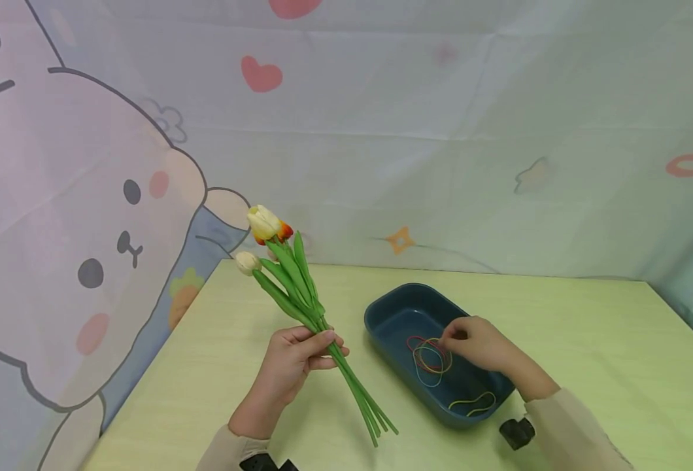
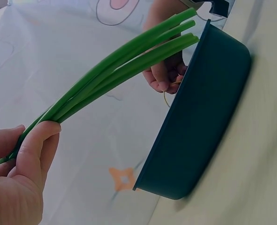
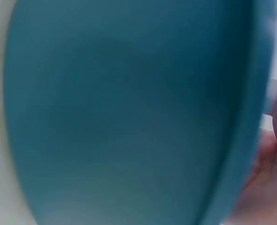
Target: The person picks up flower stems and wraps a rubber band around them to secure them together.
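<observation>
My left hand [image 1: 290, 366] pinches a small bunch of artificial tulips [image 1: 299, 288] around the stems, between thumb and fingers. The cream and red-orange blooms lean up and to the left; the cut stem ends point down right, near the basin. My right hand [image 1: 478, 340] is over the dark blue basin [image 1: 405, 386], thumb and fingertips together. From them hangs a thin yellowish rubber band [image 2: 166, 99], seen in the left wrist view. Tangled red, yellow and blue rubber bands [image 1: 422, 341] lie below the fingertips. The basin wall fills most of the right wrist view.
Another yellow rubber band [image 1: 492, 394] lies in the basin's near end. The basin stands on a pale yellow-green table [image 1: 605, 340]. Behind it hangs a printed cloth [image 1: 358, 196] with hearts and a cartoon animal. Black camera mounts [image 1: 517, 433] are strapped at both wrists.
</observation>
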`<act>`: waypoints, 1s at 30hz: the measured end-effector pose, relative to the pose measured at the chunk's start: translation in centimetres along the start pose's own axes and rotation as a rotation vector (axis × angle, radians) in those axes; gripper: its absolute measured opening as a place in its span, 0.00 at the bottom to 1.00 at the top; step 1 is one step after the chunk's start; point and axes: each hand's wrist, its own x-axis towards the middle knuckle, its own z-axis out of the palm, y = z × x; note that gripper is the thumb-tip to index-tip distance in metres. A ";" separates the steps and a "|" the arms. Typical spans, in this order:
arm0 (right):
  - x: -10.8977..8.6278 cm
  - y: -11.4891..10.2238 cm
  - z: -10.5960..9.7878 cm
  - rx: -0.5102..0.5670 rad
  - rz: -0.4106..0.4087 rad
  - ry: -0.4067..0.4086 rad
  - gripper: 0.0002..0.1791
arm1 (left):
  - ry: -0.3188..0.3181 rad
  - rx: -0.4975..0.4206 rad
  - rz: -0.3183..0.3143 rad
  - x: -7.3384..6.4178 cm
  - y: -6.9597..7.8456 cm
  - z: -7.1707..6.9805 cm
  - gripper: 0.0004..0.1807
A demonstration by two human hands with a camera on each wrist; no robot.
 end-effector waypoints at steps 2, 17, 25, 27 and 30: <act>-0.2 0.1 -0.2 0.026 -0.004 -0.003 0.09 | 0.002 0.002 0.002 0.0 0.0 0.0 0.03; -1.9 -1.9 -1.4 0.169 -0.107 0.056 0.13 | 0.018 -0.015 0.003 0.0 0.1 0.3 0.04; -3.6 -4.6 -1.5 0.230 -0.204 0.067 0.10 | 0.031 -0.042 0.019 0.0 0.4 0.3 0.05; -4.0 -5.3 -1.4 0.248 -0.233 0.059 0.09 | 0.038 -0.045 0.024 0.0 0.4 0.3 0.05; -4.6 -6.1 -1.3 0.257 -0.275 0.045 0.07 | 0.048 -0.057 0.032 0.0 0.5 0.2 0.05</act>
